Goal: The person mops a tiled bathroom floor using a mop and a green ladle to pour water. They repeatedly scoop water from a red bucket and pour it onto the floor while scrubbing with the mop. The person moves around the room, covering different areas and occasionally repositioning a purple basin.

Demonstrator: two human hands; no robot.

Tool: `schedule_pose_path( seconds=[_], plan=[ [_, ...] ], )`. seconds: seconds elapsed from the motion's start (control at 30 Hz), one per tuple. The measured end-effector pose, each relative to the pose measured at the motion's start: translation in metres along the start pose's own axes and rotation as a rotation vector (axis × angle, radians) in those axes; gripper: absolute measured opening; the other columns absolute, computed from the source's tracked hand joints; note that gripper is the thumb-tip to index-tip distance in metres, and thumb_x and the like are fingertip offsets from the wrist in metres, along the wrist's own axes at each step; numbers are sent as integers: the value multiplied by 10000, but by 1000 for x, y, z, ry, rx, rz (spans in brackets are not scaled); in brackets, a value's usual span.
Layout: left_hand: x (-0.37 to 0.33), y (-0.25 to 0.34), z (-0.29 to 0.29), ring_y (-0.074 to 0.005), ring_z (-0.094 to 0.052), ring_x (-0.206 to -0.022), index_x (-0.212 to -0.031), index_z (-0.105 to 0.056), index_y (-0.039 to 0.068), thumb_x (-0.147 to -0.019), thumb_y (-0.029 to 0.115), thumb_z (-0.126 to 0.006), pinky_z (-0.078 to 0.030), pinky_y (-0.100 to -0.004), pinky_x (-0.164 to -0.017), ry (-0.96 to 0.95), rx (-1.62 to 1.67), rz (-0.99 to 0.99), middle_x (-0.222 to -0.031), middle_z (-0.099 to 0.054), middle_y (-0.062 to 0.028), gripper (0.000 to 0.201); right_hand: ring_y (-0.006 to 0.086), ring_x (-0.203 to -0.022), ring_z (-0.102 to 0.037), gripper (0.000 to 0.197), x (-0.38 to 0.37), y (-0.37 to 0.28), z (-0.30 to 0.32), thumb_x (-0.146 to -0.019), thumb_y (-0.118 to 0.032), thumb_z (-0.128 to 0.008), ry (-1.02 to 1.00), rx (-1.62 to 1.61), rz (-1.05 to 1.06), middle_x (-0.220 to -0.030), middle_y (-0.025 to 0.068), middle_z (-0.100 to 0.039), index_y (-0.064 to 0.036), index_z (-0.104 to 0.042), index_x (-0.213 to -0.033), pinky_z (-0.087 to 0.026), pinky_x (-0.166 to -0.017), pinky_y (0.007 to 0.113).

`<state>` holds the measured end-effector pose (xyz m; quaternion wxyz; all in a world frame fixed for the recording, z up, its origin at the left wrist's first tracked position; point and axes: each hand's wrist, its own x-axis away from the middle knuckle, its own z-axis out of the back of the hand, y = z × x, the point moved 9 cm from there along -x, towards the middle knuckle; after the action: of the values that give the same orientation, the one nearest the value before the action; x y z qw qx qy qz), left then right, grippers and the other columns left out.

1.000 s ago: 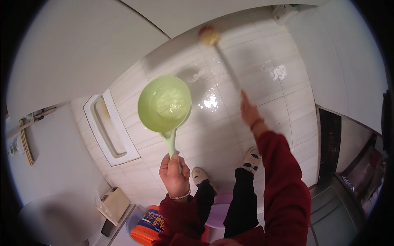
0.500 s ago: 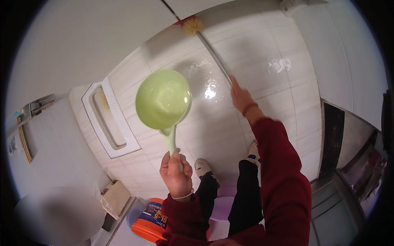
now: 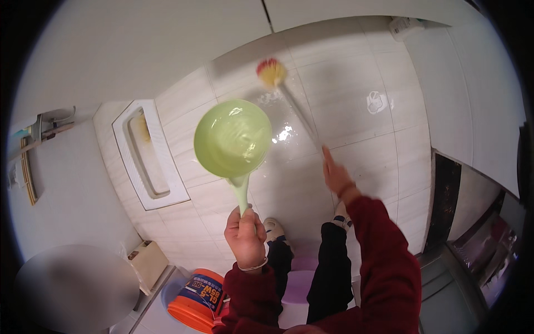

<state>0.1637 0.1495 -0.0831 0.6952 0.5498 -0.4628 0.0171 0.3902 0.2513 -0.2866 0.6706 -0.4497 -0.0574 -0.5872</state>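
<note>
Since the earlier frames your brush head [image 3: 271, 72] has drawn back from the wall joint onto the floor tiles [image 3: 356, 83], and the green ladle [image 3: 233, 138] has drifted right, closer to the brush line.

Left hand [image 3: 245, 236]: fist clamped round the ladle's handle, bowl held up and roughly level over the wet patch [image 3: 283, 133]. Looks like water in it; hard to be sure.

Right hand [image 3: 335, 178]: closed on the long brush handle [image 3: 300, 114], arm stretched forward, bristles touching the floor near the far wall.

Squat pan [image 3: 146, 156] sits to your left, well apart from the brush. Orange bucket [image 3: 196, 298] stands behind your left arm, near a small beige box [image 3: 147, 261].

Risks, as I judge them:
- Wet, glossy tile just ahead of your shoes [image 3: 273, 228]; a long one-armed reach could cost you footing.
- Ladle rim near the brush handle; a wide stroke may knock it and slop the contents.
- Tilting the ladle while watching the brush would spill early.
</note>
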Motion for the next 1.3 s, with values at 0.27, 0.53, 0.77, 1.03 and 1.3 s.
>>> schedule_pose_path(
  seconds=[0.27,0.53,0.77,1.03,1.3],
  plan=[
    [4,-4,5,-48,-316,-367,-926,-525,-13,-848,137,-509,-219,-182,-318,63,-13,2,-604,-472,-11,170,414,-636,-560,538,-46,-33,36,-887,-169,-386,105,-21,106,-722,247,-588,-128,-152,-1370,-456,-629,500],
    [2,-1,8,-47,-308,-366,-896,-522,1,-848,152,-519,-202,-185,-316,93,26,-3,-601,-463,-8,158,407,-611,-557,553,34,-25,-39,-872,-153,-372,-142,67,189,-669,241,-580,-108,-141,-1372,-444,-613,510],
    [9,-13,-16,-43,-299,-363,-907,-512,-7,-854,143,-509,-197,-182,-314,21,-6,10,-601,-461,-11,160,397,-624,-572,558,-19,16,-18,-842,-97,-374,127,37,184,-684,234,-587,-71,-167,-1359,-447,-596,498],
    [9,-6,-8,-42,-297,-361,-895,-515,-3,-856,135,-501,-201,-178,-314,24,-6,-16,-581,-447,-2,144,392,-605,-563,591,51,22,10,-860,-149,-425,25,79,42,-659,223,-577,-104,-138,-1375,-441,-530,474],
    [12,-15,-16,-44,-298,-359,-892,-518,-5,-855,124,-505,-205,-181,-311,-8,27,3,-586,-455,-6,135,400,-643,-574,576,6,8,-23,-858,-135,-386,114,52,158,-729,247,-591,-125,-134,-1376,-449,-579,496]
  ],
)
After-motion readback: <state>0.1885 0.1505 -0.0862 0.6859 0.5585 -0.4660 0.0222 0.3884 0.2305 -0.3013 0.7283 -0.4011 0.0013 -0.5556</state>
